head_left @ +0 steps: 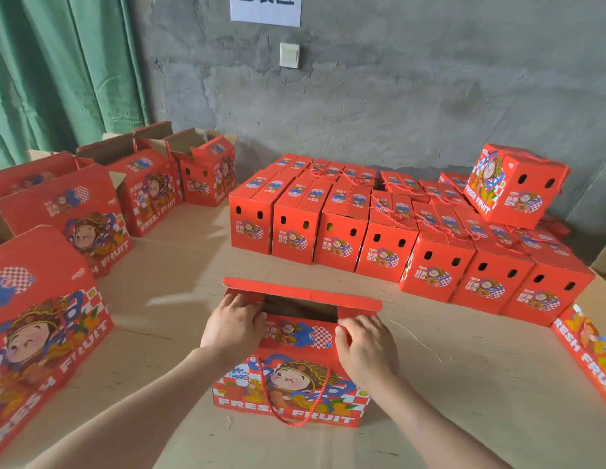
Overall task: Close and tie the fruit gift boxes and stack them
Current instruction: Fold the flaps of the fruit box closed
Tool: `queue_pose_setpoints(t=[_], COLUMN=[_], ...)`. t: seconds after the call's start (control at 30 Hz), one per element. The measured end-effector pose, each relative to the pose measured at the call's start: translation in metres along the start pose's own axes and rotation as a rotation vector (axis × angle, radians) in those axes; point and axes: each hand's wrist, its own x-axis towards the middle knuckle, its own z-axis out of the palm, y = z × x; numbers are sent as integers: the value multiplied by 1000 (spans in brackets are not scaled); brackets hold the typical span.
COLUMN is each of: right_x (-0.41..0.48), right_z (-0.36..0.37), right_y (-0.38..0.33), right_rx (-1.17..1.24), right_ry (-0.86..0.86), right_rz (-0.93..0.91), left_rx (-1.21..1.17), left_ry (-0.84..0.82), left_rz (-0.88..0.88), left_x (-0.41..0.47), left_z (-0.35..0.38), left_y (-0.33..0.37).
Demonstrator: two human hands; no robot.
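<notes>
Here, nearest on the table (464,367), the gift box (295,377) stands w/ its top part-open, rope handle (295,423) hanging down the front. L hand (232,328) grips its left flap; R hand (366,346) pinches the right flap. Behind: closed boxes (379,238) in rows, 1 tilted box (511,187) on top.

2 forearms reach forward, palms down; left hand (232,324) and right hand (366,343) grip the box (295,394) with curled fingers.

Two hands: left hand (234,330), right hand (366,346). One half-open box (295,377) at the desk's (464,367) near edge. Seven closed boxes (383,255) front the right block, with the rows behind uncountable. One stacked box (515,187) on top. At least five left-edge boxes (149,194).
</notes>
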Motion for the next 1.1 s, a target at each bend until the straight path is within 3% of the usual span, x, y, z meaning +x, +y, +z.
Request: queue_pose_setpoints(t=[0.07,0.17,0.23,0.3,0.37,0.43,0.57,0.7,0.83,0.93,1.0,1.1], right_x=[-3,-2,4,9,10,7,-1,11,44,65,71,71], right_z=[0,-2,-4,-8,-14,-13,-6,-9,-17,-25,-27,-25], right_y=[-1,1,5,7,7,6,5,9,14,25,32,36], right_rx=[64,287,434,551,582,570,392,158,31,-21,-62,-135], right_ry=[69,174,190,211,235,216,111,59,-333,-618,-685,-640], right_rz=[43,212,398,564,594,480,176,61,-43,-114,-140,-211], left_rx=[-206,-604,-933,-1145,-1025,-754,-474,-203,54,142,149,129], left_ry=[108,365,359,271,164,124,210,170,-31,-323,-490,-549], left_rz=[-112,-557,-750,-700,-530,-403,-360,-317,-156,36,105,142], left_x=[1,2,7,14,19,20,13,10,24,49,63,72], left_z=[-3,-9,-16,-22,-24,-19,-3,5,1,-4,-9,-9], left_y=[-2,-17,-23,-21,-19,-20,-22,-20,-23,-37,-43,-46])
